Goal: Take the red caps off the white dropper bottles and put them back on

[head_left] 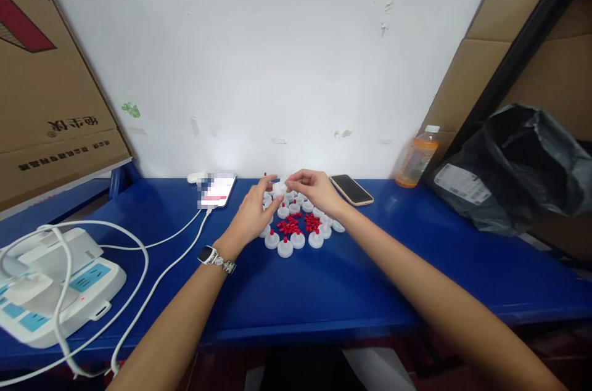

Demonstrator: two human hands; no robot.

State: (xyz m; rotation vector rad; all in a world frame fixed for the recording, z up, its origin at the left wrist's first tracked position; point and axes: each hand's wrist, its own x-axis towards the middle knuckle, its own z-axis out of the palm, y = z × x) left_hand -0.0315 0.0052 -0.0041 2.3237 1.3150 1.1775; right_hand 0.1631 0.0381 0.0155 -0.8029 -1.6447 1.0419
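My left hand (pixel 256 209), with a watch (pixel 213 257) on its wrist, grips a white plastic cap (pixel 279 188) between thumb and fingers. My right hand (pixel 314 190) meets it from the other side, fingertips pinched together at the cap's edge; whether they hold a small piece is hidden. Around and below both hands stand several more white caps (pixel 285 248), many with a red tip on top. Among them lie two loose heaps of small red plastic tips (pixel 289 226) on the blue table (pixel 296 292).
At the left are a white power strip (pixel 95 283) with looping white cables and a lit phone (pixel 222 189). A dark-screened phone (pixel 351 189) lies right of my hands. Farther right stand an orange drink bottle (pixel 417 158) and a black plastic bag (pixel 509 163). Cardboard boxes flank the table.
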